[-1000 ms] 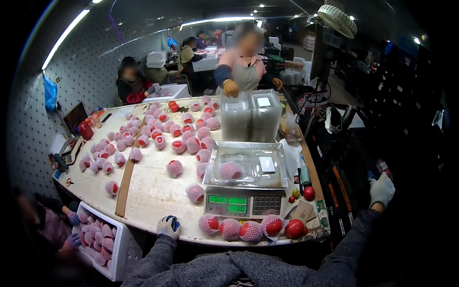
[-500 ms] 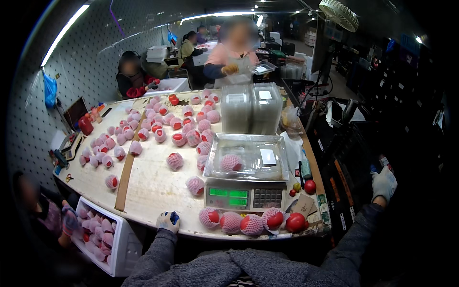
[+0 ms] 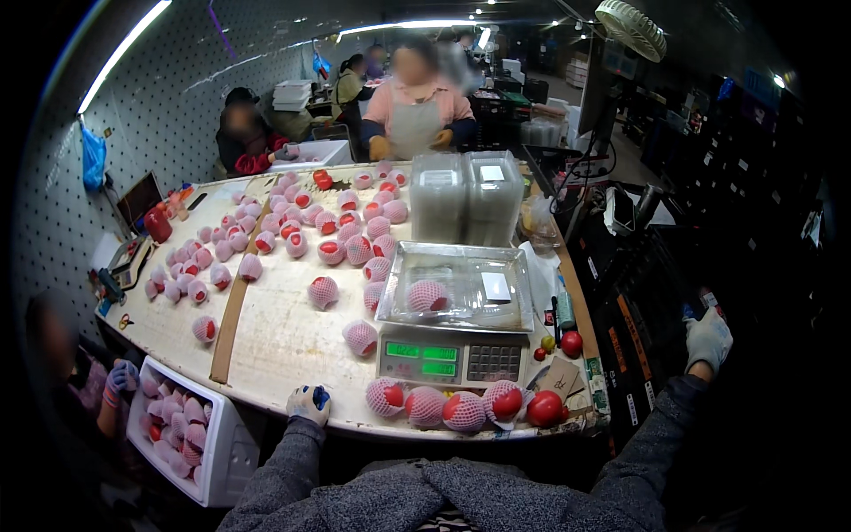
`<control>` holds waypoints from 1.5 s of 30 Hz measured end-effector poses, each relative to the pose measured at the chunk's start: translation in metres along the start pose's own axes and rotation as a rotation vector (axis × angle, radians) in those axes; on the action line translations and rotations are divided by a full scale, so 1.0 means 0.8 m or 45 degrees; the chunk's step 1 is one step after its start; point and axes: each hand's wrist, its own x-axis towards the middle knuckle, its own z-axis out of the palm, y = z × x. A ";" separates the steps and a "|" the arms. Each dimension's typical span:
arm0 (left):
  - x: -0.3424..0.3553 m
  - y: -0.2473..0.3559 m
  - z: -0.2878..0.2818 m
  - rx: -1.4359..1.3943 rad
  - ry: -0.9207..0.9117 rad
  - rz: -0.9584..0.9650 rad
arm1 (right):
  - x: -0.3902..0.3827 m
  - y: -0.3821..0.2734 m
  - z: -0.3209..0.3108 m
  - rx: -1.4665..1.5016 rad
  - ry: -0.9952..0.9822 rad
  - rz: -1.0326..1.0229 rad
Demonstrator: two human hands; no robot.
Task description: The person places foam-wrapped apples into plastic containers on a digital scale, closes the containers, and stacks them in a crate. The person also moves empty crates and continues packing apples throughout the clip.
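My left hand (image 3: 308, 404), in a white glove with dark blue patches at the fingers, rests curled on the table's front edge; anything inside it is hidden. Far to the right my right hand (image 3: 710, 340), also gloved, bends its fingers over the top of a dark stack; what they grip is too dark to tell. Between them stands a scale (image 3: 452, 358) with lit green displays. Its metal tray (image 3: 387, 306) bears clear plastic boxes and a red fruit in a pink foam net (image 3: 427, 295). Several netted fruits (image 3: 425, 407) and a bare red fruit (image 3: 545, 408) line the front edge.
Many netted fruits (image 3: 324, 293) spread over the white table (image 3: 275, 355). Tall stacks of clear boxes (image 3: 438, 199) stand behind the scale. A white foam box (image 3: 215, 452) of fruits is at lower left beside a co-worker. Other people stand across the table.
The person across the table has shifted left and lowered their hands; the clear tray they held no longer shows. The co-worker's hand at left has risen. My hands stay in place.
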 end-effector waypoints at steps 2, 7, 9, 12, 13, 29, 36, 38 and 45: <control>0.000 0.001 0.000 0.006 0.000 -0.006 | 0.000 0.001 0.001 0.008 0.008 0.002; 0.000 0.004 -0.004 0.048 0.000 -0.012 | -0.002 0.000 -0.001 0.003 0.006 0.025; 0.000 0.005 -0.006 0.036 -0.045 -0.038 | -0.002 -0.002 -0.002 0.017 0.011 0.019; 0.001 0.005 -0.006 0.029 -0.057 -0.043 | -0.003 -0.004 -0.005 0.014 -0.015 0.048; 0.001 0.005 -0.006 0.039 -0.039 -0.028 | -0.002 -0.004 -0.005 0.011 -0.026 0.063; 0.000 0.004 -0.006 0.019 -0.013 -0.017 | -0.004 -0.009 -0.011 0.014 -0.097 0.107; -0.001 0.007 -0.008 0.015 0.003 -0.022 | -0.006 -0.006 -0.002 -0.012 0.022 0.053; -0.002 0.008 -0.009 0.016 0.010 -0.023 | -0.006 -0.005 0.001 -0.022 0.043 0.044; -0.001 0.009 -0.010 0.025 -0.019 -0.057 | -0.005 -0.004 0.003 -0.044 0.093 0.004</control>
